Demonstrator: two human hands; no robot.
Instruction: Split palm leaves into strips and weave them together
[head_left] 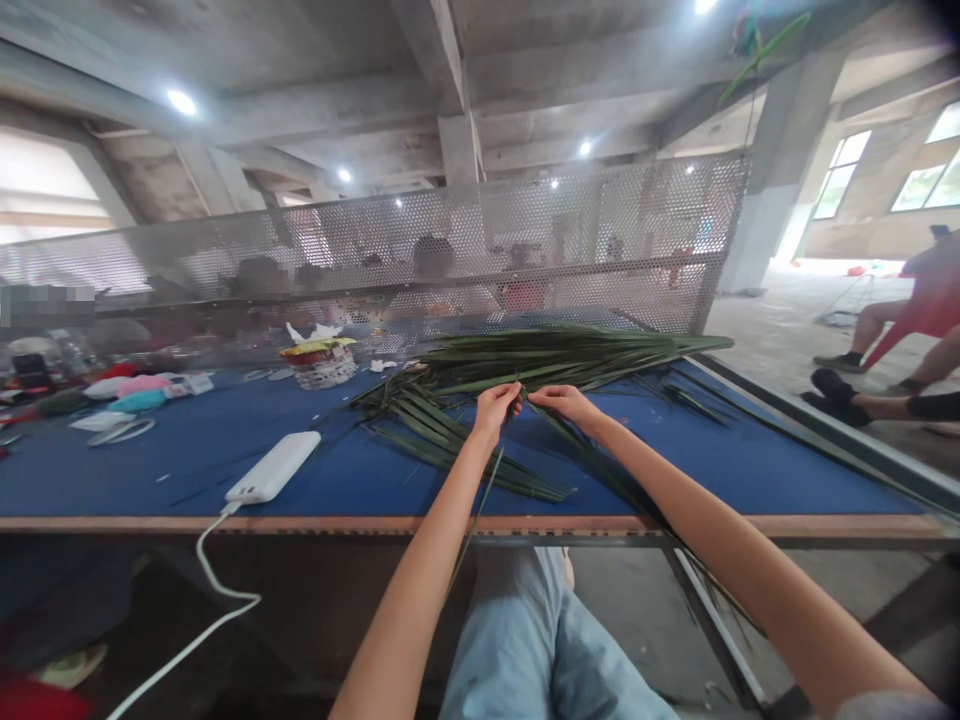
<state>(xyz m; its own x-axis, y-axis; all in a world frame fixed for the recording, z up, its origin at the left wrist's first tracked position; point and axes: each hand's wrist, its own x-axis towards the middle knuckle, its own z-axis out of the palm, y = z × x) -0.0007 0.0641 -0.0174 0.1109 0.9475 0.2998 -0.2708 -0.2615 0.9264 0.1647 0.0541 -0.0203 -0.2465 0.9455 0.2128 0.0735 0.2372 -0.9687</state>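
Note:
Long green palm-like leaf strips [600, 465] hang from between my two hands, one trailing past the table's front edge under my right forearm. My left hand [496, 408] is closed in a pinch on the strips, which look folded or knotted at the fingertips. Right beside it, my right hand [564, 402] pinches the same small green piece from the other side. What exactly the fingers have formed is too small to make out. Behind and below the hands, a pile of long green leaves [540, 355] lies across the blue table [375, 490].
A white power bank [276, 467] with a white cable [217, 590] lies at left. Beyond it stand a patterned basket [324, 366] and colourful bundles [142, 385]. A perforated metal screen [337, 250] runs along the table's back. At right, a person [919, 290] sits.

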